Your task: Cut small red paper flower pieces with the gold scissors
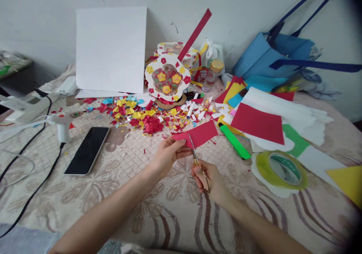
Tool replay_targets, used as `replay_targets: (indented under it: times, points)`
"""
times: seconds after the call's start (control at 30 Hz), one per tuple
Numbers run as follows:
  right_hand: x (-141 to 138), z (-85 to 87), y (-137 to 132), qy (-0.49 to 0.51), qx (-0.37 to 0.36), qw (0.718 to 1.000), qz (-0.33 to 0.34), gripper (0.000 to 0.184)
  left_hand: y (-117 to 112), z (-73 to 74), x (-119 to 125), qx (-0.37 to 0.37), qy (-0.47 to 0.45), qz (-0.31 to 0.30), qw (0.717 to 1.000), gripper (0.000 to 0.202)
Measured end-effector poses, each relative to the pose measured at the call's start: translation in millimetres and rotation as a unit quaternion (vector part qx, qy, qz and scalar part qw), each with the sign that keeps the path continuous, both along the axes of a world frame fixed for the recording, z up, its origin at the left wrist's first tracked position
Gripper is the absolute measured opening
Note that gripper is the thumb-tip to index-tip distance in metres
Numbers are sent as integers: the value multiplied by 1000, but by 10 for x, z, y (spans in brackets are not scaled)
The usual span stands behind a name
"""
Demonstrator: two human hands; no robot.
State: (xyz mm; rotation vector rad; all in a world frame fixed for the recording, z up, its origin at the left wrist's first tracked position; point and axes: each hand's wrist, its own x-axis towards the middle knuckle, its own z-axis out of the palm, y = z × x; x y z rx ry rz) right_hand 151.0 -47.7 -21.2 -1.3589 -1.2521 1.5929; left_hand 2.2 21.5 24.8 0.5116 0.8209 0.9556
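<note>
My left hand point(169, 154) pinches the near left end of a red paper strip point(201, 133) and holds it above the patterned cloth. My right hand point(209, 180) is closed around the handles of small scissors point(195, 154), whose blades point up into the red paper close to my left thumb. Behind the hands lies a heap of red, yellow, blue and white paper scraps point(149, 116). A round white paper decoration with red and yellow flowers point(167, 77) stands further back.
A black phone point(88, 149) and a white glue gun point(62, 127) with cables lie at the left. A green marker point(234, 141), a roll of tape point(283, 169), sheets of coloured paper point(258, 123) and a blue bag point(271, 56) are at the right. White board point(111, 48) leans on the wall.
</note>
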Motion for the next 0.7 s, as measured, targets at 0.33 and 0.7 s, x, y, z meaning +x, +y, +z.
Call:
replay_targets:
  times: [0.33,0.7]
  points:
    - [14,163,28,4,-14,1000,6,52,-14,37,5,6,34,-39,999,14]
    - [17,20,49,-25,-10,1000,-12,45,9,-25,3,12,41,-45,998,18]
